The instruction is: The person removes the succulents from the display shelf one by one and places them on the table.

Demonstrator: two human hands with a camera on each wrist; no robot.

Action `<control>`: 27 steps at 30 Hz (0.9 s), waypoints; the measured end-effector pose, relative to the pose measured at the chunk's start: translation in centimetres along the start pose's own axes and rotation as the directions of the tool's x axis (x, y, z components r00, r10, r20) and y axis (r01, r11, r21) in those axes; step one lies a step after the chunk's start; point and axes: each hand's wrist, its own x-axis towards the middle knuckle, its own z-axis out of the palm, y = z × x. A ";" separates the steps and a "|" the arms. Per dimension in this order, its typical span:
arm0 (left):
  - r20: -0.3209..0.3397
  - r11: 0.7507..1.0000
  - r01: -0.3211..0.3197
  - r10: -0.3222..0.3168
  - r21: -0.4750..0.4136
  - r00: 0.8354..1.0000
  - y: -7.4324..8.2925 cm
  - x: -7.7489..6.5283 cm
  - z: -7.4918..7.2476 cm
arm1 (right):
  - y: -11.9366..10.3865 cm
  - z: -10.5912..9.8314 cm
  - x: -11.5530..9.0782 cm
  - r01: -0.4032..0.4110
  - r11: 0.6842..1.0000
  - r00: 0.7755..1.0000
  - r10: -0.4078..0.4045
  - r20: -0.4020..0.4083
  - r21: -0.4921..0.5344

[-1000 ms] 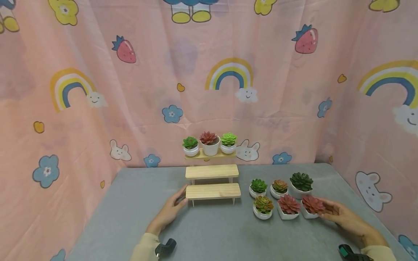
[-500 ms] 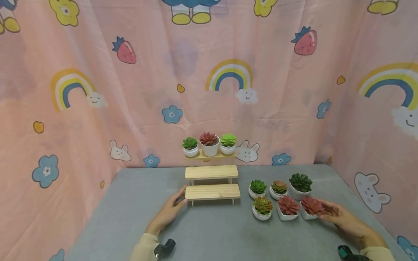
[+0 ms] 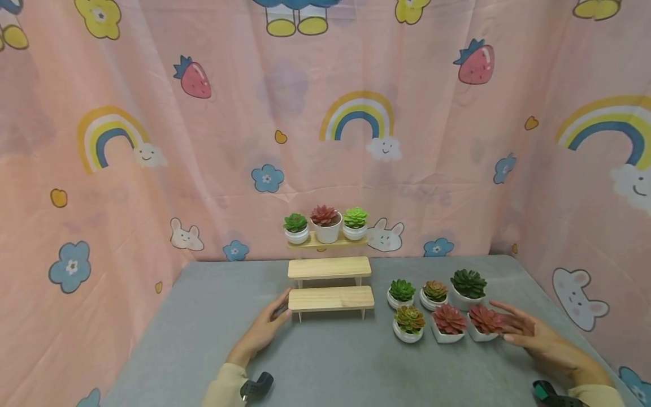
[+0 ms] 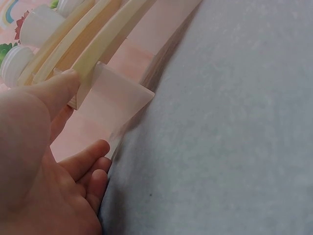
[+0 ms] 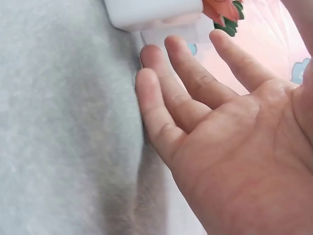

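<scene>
A tiered display stand [image 3: 330, 298] with pale wooden boards on clear legs stands on the table. At the left end of its lowest board my left hand [image 3: 261, 328] grips the corner, thumb on the front edge and index finger behind the board's end [image 4: 88, 68]. The other fingers of the left hand bend loosely below. My right hand [image 3: 541, 342] has its fingers spread beside a red succulent in a square white pot [image 3: 486, 321]. In the right wrist view the fingertips [image 5: 149, 81] lie just short of the white pot [image 5: 154, 12], with nothing in the palm.
Left of that pot sits another red succulent [image 3: 449, 321]. Around them are a yellow-green one [image 3: 409, 320], a green one [image 3: 402, 291], an orange one [image 3: 435, 292] and a large dark green one [image 3: 469, 285]. Three potted succulents [image 3: 327, 223] line the top board. A pink curtain [image 3: 229, 141] hangs behind.
My right hand has drawn slightly right, and its fingers have straightened and spread away from the red succulent. The left hand and the pots have not visibly moved.
</scene>
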 end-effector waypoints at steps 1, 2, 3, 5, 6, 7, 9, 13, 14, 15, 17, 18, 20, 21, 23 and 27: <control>0.000 1.000 -0.001 0.001 -0.001 1.000 0.0 0.0 0.0 | -0.1 0.0 -0.1 0.020 1.000 1.000 -0.020 -0.011 -0.007; -0.001 1.000 0.000 0.000 0.000 1.000 0.0 0.0 0.0 | -0.3 0.0 -0.2 0.042 0.999 0.999 -0.042 -0.023 -0.003; -0.001 1.000 0.000 0.000 0.001 1.000 0.0 0.0 0.0 | -0.5 0.0 -0.2 0.070 0.998 0.997 -0.070 -0.041 -0.008; 0.000 1.000 -0.001 0.001 0.002 1.000 0.1 -0.1 0.0 | -0.9 0.1 -0.4 0.115 0.993 0.990 -0.117 -0.083 -0.028; 0.001 1.000 -0.001 0.001 0.001 1.000 0.1 -0.1 0.0 | -1.1 0.1 -0.4 0.131 0.991 0.984 -0.135 -0.114 -0.038; 0.001 1.000 0.001 -0.001 0.002 1.000 0.2 -0.1 0.0 | -1.3 0.2 -0.4 0.141 0.989 0.978 -0.147 -0.145 -0.053; 0.000 1.000 0.003 -0.003 0.005 1.000 0.3 -0.2 0.0 | -1.8 0.2 -0.4 0.152 0.984 0.963 -0.169 -0.210 -0.094; 0.003 1.000 0.007 -0.007 0.002 1.000 0.4 -0.2 0.0 | -2.4 0.5 -0.4 0.134 0.979 0.925 -0.180 -0.336 -0.156; 0.004 1.000 0.008 -0.008 0.004 1.000 0.4 -0.2 0.0 | -2.6 0.5 -0.4 0.133 0.977 0.914 -0.185 -0.360 -0.165; 0.006 1.000 0.008 -0.008 0.006 1.000 0.4 -0.2 0.0 | -2.7 0.6 -0.4 0.133 0.976 0.904 -0.190 -0.382 -0.171; 0.009 1.000 0.008 -0.008 0.009 1.000 0.4 -0.1 -0.1 | -3.1 0.7 -0.3 0.150 0.970 0.883 -0.218 -0.416 -0.189; 0.010 1.000 0.006 -0.007 0.013 1.000 0.4 -0.1 -0.1 | -3.4 0.8 -0.3 0.162 0.967 0.873 -0.233 -0.428 -0.197; 0.010 1.000 0.005 -0.005 0.019 1.000 0.4 -0.1 -0.1 | -3.9 1.0 -0.3 0.188 0.959 0.854 -0.266 -0.447 -0.211; 0.011 1.000 0.004 -0.004 0.016 1.000 0.4 -0.1 -0.1 | -4.2 1.1 -0.3 0.203 0.955 0.847 -0.281 -0.451 -0.215; 0.012 1.000 0.002 -0.002 0.011 1.000 0.3 -0.1 -0.1 | -4.8 1.3 -0.4 0.227 0.948 0.834 -0.309 -0.457 -0.225; 0.013 1.000 0.000 0.000 0.010 1.000 0.2 -0.1 0.0 | -6.2 1.8 -0.6 0.244 0.939 0.826 -0.332 -0.455 -0.241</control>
